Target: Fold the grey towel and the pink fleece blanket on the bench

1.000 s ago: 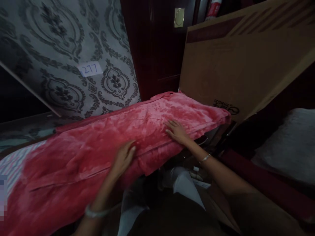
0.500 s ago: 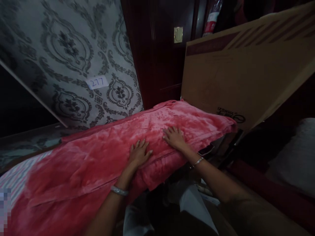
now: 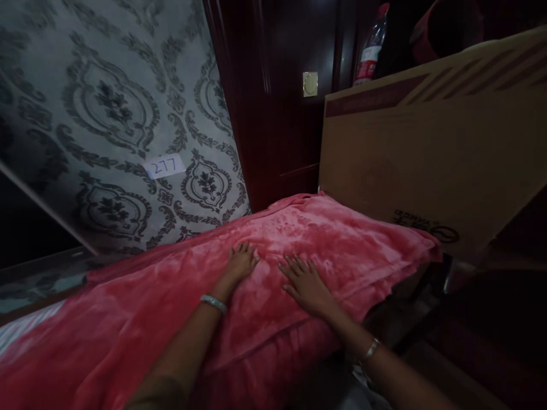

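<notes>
A pink-red plush blanket (image 3: 171,307) lies spread from the lower left to the right, its near part hanging over the edge towards me. My left hand (image 3: 240,263) rests palm down on it near the middle, fingers stretched out and grasping nothing. Just to the right, my right hand (image 3: 306,285) also lies flat on the plush, with its fingers spread. A bangle circles each wrist. Soft folds and lighter brushed patches show around both hands. What lies beneath the blanket is mostly hidden.
Striped fabric (image 3: 29,327) shows at the left end. A large cardboard box (image 3: 410,148) stands behind on the right, with a bottle (image 3: 370,51) beyond it. Behind the blanket are a patterned wall (image 3: 123,108) bearing a paper label (image 3: 166,165) and a dark red door (image 3: 273,125).
Both hands now lie further over the blanket, with more of it on their near side. My view has tilted up and come closer. The left hand's fingers remain outstretched.
</notes>
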`<state>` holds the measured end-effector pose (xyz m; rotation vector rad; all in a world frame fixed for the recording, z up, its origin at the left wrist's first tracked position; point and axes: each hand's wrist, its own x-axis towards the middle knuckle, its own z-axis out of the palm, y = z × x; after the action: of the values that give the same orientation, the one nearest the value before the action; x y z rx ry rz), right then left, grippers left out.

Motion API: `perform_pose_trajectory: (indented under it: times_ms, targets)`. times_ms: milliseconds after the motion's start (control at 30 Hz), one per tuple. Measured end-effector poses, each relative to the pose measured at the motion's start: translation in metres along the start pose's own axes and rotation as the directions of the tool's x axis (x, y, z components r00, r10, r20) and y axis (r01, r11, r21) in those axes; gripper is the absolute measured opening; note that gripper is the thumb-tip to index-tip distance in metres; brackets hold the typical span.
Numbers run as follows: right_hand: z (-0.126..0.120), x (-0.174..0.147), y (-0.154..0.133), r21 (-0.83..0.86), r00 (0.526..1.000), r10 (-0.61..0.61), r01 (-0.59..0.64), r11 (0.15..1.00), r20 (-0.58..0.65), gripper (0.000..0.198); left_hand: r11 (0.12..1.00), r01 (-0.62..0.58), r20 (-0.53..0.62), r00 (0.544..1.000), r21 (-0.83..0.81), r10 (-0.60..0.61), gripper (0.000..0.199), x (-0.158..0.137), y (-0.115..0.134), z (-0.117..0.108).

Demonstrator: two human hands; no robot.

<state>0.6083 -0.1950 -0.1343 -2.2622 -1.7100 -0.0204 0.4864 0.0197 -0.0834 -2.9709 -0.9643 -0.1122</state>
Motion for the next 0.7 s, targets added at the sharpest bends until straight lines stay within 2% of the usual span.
perform_pose_trajectory:
  times_ms: [167, 267, 367, 500, 600, 700]
  targets:
    - [0.002, 0.000, 0.002, 0.052, 1.000, 0.012, -0.014, 0.999, 0.026, 0.062, 0.990, 0.139, -0.027, 0.990, -0.012, -0.140, 0.051, 0.068, -0.019, -0.002]
    - [0.005, 0.000, 0.005, 0.070, 1.000, -0.003, 0.001, 0.998, 0.021, 0.062, 0.983, 0.183, -0.037, 0.982, -0.017, -0.184, 0.046, 0.097, -0.033, 0.000]
    - [0.006, -0.001, 0.008, 0.083, 1.000, -0.007, 0.005, 0.997, 0.027, 0.063, 0.980, 0.195, -0.049, 0.979, -0.043, -0.197, 0.038, 0.114, -0.047, 0.007]
    - [0.004, -0.003, 0.008, 0.108, 0.998, -0.005, -0.002, 0.994, 0.065, 0.065, 0.975, 0.209, -0.050, 0.976, -0.078, -0.213, 0.040, 0.128, -0.063, 0.012]
    - [0.001, -0.003, 0.005, 0.131, 0.997, -0.001, -0.009, 0.991, 0.076, 0.066, 0.981, 0.173, 0.031, 0.985, -0.089, -0.171, 0.037, 0.140, -0.070, 0.003]
    - [-0.007, -0.001, 0.005, 0.161, 0.995, -0.007, -0.009, 0.987, 0.102, 0.065, 0.987, 0.127, 0.113, 0.987, -0.101, -0.116, 0.039, 0.156, -0.064, -0.011]
